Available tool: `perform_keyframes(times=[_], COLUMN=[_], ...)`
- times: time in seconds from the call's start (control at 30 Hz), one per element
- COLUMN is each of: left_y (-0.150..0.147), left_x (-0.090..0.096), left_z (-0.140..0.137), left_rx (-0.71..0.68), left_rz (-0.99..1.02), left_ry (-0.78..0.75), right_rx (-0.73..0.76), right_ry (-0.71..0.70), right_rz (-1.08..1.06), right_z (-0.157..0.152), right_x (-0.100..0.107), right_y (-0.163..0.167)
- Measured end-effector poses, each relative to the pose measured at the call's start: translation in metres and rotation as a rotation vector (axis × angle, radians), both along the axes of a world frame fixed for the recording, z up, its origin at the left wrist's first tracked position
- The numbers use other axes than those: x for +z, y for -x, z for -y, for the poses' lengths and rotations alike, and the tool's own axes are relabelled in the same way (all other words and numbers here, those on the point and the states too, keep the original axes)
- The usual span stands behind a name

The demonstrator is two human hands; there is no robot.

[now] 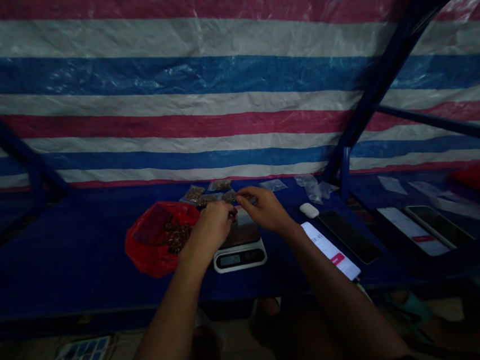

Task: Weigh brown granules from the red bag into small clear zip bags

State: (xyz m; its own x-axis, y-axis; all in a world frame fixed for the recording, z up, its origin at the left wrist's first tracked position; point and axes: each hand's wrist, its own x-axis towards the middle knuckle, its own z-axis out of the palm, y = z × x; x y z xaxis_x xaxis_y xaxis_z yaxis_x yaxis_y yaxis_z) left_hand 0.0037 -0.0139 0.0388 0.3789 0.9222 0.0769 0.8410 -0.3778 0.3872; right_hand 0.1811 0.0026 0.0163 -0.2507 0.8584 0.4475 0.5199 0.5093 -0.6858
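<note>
Both hands meet above a white kitchen scale [240,261] with a dark weighing plate [247,233] and a lit display. My left hand [215,223] is closed, its fingertips pinched over the back of the plate; what they hold is too dark to make out. Thumb and forefinger of my right hand [266,207] come together at the edge of a small clear bag [229,195] with brownish bits inside. Left of the scale, beside my left wrist, an open red plastic bag [139,252] holds loose brown pieces [175,236] and a dark red scoop-like object [153,225].
Filled small bags [194,193] lie behind the scale on the blue table [78,263]. Flat clear bags [308,186], a white earbud case [309,210], a lit phone [329,250] and a dark phone [349,236] lie to the right. Blue metal posts [347,147] frame a striped tarp.
</note>
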Motion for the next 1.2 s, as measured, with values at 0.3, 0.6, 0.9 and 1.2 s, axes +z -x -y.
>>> perform_keyframes(times=[0.3,0.6,0.9,1.2], left_y=[0.000,-0.001,0.067,0.113], left_x=[-0.006,-0.015,0.000,-0.033], left_z=[-0.004,-0.005,0.008,0.014], left_rx=[-0.055,-0.036,0.185,0.263], left_rz=[0.315,0.490,0.268,-0.133], left_ry=[-0.014,-0.022,-0.089,0.134], right_rx=[0.020,-0.011,-0.029,-0.024], right_ry=[-0.011,-0.047,-0.016,0.002], right_rz=[-0.010,0.041,0.016,0.049], right_z=[-0.001,0.002,0.004,0.002], right_x=[-0.001,0.004,0.004,0.001], right_y=[-0.001,0.000,0.000,0.018])
